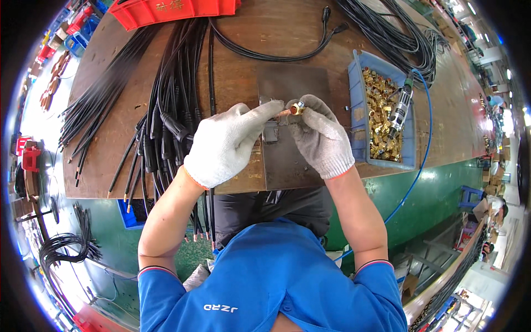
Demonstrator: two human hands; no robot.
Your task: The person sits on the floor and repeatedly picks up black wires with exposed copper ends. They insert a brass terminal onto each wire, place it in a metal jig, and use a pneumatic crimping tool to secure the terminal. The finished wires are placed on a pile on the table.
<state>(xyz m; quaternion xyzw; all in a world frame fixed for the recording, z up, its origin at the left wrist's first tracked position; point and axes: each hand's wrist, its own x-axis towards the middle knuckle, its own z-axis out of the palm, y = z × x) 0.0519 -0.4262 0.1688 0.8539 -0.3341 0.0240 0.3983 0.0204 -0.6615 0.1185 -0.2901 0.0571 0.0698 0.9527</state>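
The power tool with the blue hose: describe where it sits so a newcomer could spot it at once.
Start at the wooden workbench and look to its right end, where a blue bin holds brass fittings. The power tool lies on top of that pile. It alone is silver and black with a green tip, trailing a thin blue hose off the bench edge.

We look down on our two gloved hands meeting over a grey metal plate (287,160) on the wooden desk (243,72). Our left hand (224,145) pinches a copper-tipped cable end (283,113), and our right hand (321,137) holds a small brass fitting (297,108) against that tip. Black cables (171,105) lie in a bundle to our left (some hang over the desk edge). To our right a blue bin (357,110) holds brass fittings (381,122), with a pneumatic tool (401,108) lying across it on a blue hose (426,138). A red bin (171,10) sits at the far edge.
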